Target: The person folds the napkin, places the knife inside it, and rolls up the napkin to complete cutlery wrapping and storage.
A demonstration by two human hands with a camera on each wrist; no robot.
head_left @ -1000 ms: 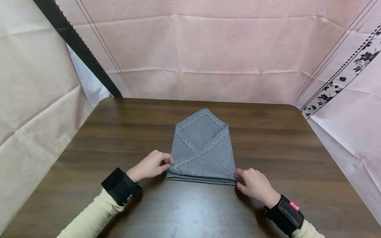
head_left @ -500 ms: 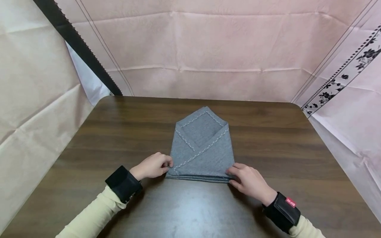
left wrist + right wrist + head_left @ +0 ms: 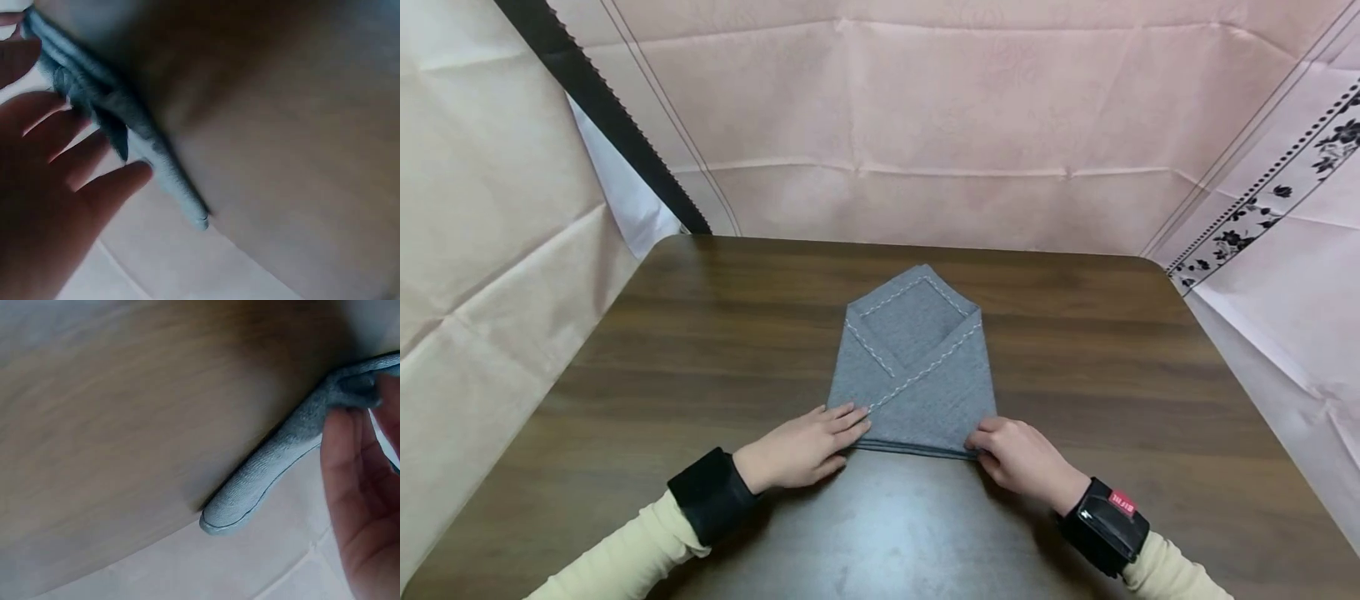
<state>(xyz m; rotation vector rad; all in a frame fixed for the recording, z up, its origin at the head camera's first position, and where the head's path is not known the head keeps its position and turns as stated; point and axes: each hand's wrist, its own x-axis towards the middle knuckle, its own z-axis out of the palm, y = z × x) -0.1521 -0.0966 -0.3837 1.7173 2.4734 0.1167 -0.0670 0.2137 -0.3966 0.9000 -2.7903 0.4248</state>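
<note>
A folded grey piece of cloth [image 3: 917,367] with white zigzag stitching lies on the table, pointed at its far end. Its near edge shows several stacked layers. My left hand [image 3: 805,446] rests on the near left corner with its fingers spread and fairly straight. In the left wrist view those fingers [image 3: 119,181] lie over the layered edge of the cloth [image 3: 169,169]. At the near right corner, my right hand [image 3: 1022,458] pinches the layers between thumb and fingers. The right wrist view shows this hand [image 3: 369,500] gripping the cloth's edge [image 3: 275,456].
The brown wooden table [image 3: 737,333] has rounded far corners. Pale pink sheeting [image 3: 962,108] hangs behind it and continues at both sides. Black wristbands [image 3: 713,497] are on both wrists, above pale yellow sleeves.
My left hand has gone from curled fingers at the cloth's left edge to spread fingers on its near left corner. My right hand has shifted slightly left and now pinches the near right corner.
</note>
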